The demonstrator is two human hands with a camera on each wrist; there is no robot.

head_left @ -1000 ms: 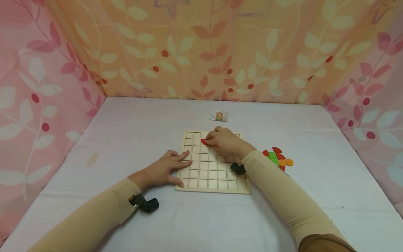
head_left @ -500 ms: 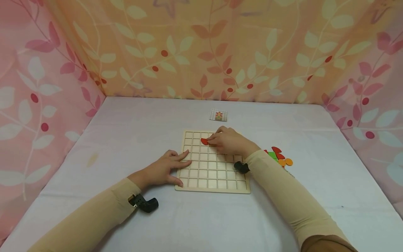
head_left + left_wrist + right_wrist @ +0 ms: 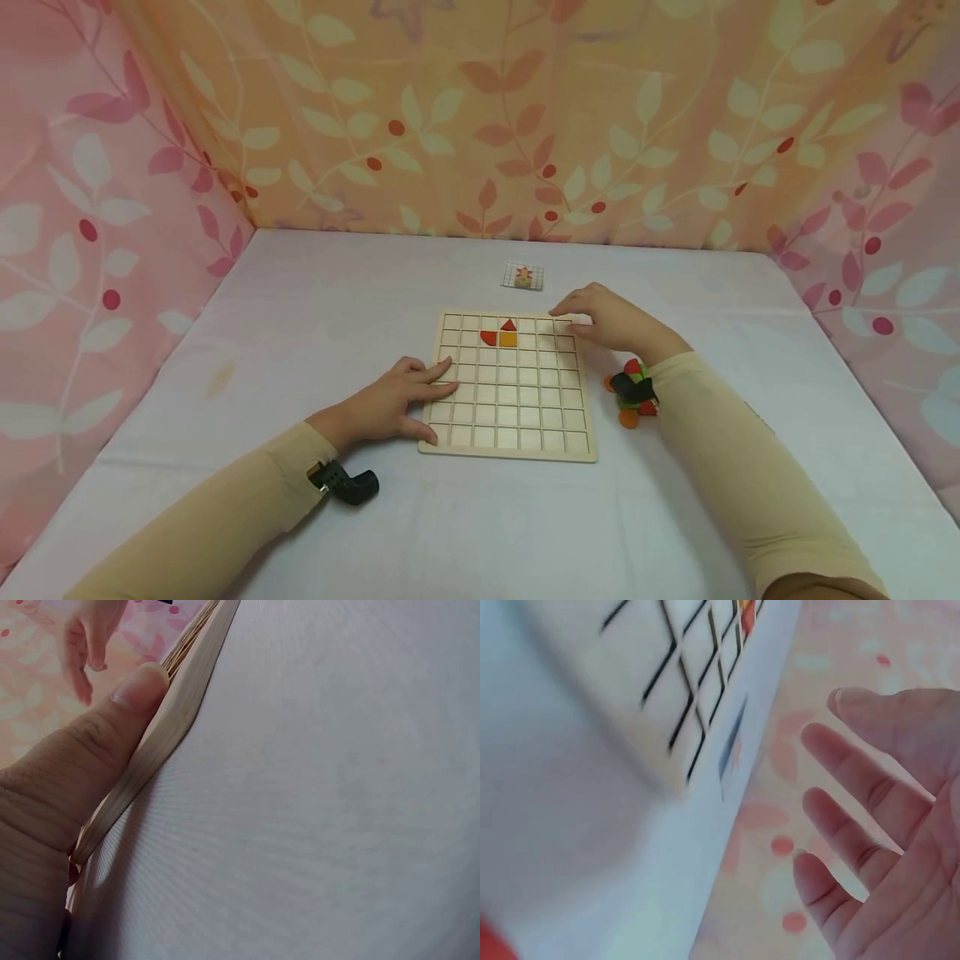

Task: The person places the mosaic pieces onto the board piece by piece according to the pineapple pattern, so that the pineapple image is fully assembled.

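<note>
A pale wooden grid board point(image 3: 495, 400) lies flat on the table. Near its far edge sit a red triangle point(image 3: 509, 326), an orange square point(image 3: 507, 340) directly below it, and a red quarter-circle point(image 3: 489, 339) to the square's left. My left hand point(image 3: 382, 406) rests on the board's left edge with fingers spread; its thumb point(image 3: 97, 746) lies along the wooden rim in the left wrist view. Over the board's far right corner hovers my right hand point(image 3: 617, 322). The right wrist view shows that hand's fingers point(image 3: 840, 761) apart, with nothing held.
Right of the board, partly hidden by the right wrist camera point(image 3: 632, 387), is a cluster of red, green and orange pieces, including an orange disc point(image 3: 628, 419). A small pattern card point(image 3: 522, 276) lies beyond the board. Floral curtains point(image 3: 480, 125) border the table's back and sides.
My right hand has let go of the red quarter-circle and moved right, off the grid's middle, uncovering the triangle and the orange square. The left hand has stayed in place.
</note>
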